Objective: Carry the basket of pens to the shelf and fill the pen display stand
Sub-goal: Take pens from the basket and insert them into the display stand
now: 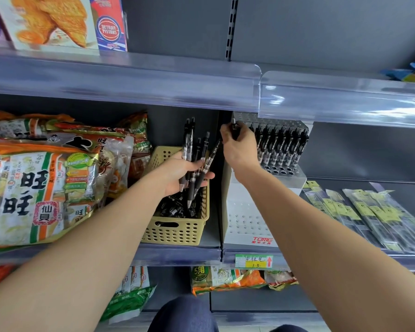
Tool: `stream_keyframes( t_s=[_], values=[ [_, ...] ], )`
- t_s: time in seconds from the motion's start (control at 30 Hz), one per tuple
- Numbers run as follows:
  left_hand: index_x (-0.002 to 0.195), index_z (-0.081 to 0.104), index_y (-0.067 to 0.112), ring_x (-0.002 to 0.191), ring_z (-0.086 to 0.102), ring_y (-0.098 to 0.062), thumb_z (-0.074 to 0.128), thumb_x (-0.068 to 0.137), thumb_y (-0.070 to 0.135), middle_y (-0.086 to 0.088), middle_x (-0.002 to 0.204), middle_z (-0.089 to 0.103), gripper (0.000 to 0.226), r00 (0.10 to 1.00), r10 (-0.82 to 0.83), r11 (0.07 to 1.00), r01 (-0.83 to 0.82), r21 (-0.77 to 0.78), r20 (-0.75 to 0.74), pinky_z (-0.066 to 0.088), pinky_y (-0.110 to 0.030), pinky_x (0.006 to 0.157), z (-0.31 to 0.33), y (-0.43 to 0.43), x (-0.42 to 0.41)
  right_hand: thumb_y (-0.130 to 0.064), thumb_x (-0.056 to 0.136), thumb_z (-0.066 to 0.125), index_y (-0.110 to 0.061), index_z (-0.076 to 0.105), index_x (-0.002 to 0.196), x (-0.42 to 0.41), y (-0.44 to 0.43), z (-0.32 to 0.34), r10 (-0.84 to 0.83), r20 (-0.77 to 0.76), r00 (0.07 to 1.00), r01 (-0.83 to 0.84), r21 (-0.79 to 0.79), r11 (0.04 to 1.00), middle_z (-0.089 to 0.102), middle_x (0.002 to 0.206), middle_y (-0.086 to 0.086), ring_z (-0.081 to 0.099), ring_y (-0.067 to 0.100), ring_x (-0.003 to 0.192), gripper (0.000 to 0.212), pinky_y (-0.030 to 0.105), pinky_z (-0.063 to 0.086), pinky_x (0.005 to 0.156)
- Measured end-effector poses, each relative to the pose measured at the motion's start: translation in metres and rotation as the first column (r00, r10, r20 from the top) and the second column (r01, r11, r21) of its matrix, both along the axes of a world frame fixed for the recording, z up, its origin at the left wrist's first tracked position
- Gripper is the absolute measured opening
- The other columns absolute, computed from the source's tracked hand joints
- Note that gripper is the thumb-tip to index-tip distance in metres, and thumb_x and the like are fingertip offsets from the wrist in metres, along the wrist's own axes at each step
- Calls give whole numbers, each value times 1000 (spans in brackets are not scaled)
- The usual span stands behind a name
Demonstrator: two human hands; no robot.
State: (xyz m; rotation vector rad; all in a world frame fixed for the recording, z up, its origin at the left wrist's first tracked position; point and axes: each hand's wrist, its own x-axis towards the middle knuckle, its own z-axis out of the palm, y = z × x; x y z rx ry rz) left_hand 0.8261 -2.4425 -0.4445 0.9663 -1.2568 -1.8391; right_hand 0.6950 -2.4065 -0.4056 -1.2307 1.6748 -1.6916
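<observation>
I judged the carry step done: the basket (175, 233) stood on the shelf (177, 254), and filling was the step in hand. All positions below are referenced to the basket.

1. Shelf: one level in use.
2. Stand (249, 233): one, just right of the basket. Its back rows were packed with pens (280, 144), too dense for me to count. Its front holes were bare.
3. Basket: one, holding a loose heap (175, 208) of pens, not countable.
4. Hands: two. The left hand (177, 173), above the basket's far end, clasped a bundle (188, 140) of about five pens, tips down. The right hand (240, 149), up and right of the basket, pinched one pen (234, 127) at the left end of the stand's back rows.

Next move, in my judgement: seat that pen upright in a free hole, let go, then draw one pen from the bundle without loosening the rest.
</observation>
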Motion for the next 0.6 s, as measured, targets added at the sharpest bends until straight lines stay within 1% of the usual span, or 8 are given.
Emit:
stream_keyframes(
  t_s=[0.1,0.17,0.27,0.37,0.43,0.47,0.53,0.6],
  values=[
    [98,55,7,70,72,-27,52,93,-4,-13,90,67,12,997,-64,998,64,-18,-33,59,-44,70,-1,7,0,-25,97,52,-9,51,127,0,0,2,3,-83,997,-2,11,1000,62,107,2,58,17,98,34,25,40,80],
    [101,57,6,70,70,-23,50,95,-1,-11,96,70,12,994,-110,992,109,-60,-22,57,-39,67,0,10,2,-25,98,52,-9,52,125,-1,0,3,0,-111,994,2,15,1000,62,104,1,57,16,94,32,25,41,79],
    [99,58,6,69,64,-21,48,96,0,-12,100,72,12,988,-148,988,145,-60,-48,50,-36,65,0,11,4,-24,98,52,-10,52,125,-2,1,3,3,-119,993,-1,19,1000,57,98,-3,54,13,89,31,25,40,77],
    [94,58,9,68,60,-20,50,95,2,-10,93,72,10,986,-144,990,142,-27,-82,47,-34,61,1,11,4,-25,97,54,-9,51,126,-1,1,2,6,-94,996,-2,36,999,60,104,-1,55,14,92,34,25,41,80],
    [89,57,10,66,58,-20,52,94,2,-7,85,70,11,990,-123,992,121,-31,-75,47,-33,58,0,11,3,-27,93,59,-9,55,121,-2,1,1,7,-48,999,-5,43,999,64,107,2,59,16,94,33,29,46,84],
    [88,57,10,65,58,-19,52,94,2,-6,83,69,10,992,-112,993,109,-37,-66,49,-32,57,-1,10,3,-27,91,63,-9,56,115,-4,1,1,19,8,1000,-20,46,999,65,103,3,61,16,90,31,29,48,81],
    [92,57,8,64,60,-18,54,93,2,-6,84,68,6,994,-97,994,95,-44,-50,51,-31,54,-2,8,3,-25,88,64,-11,52,110,-9,5,3,68,144,987,-77,62,995,61,90,1,56,12,73,29,25,44,66],
    [98,56,6,63,62,-18,56,92,3,-6,83,68,7,997,-71,997,70,-37,-28,51,-31,52,-2,7,4,-22,91,52,-10,48,107,-16,9,5,116,247,962,-143,94,985,58,80,3,48,12,63,20,24,34,56]
  ],
)
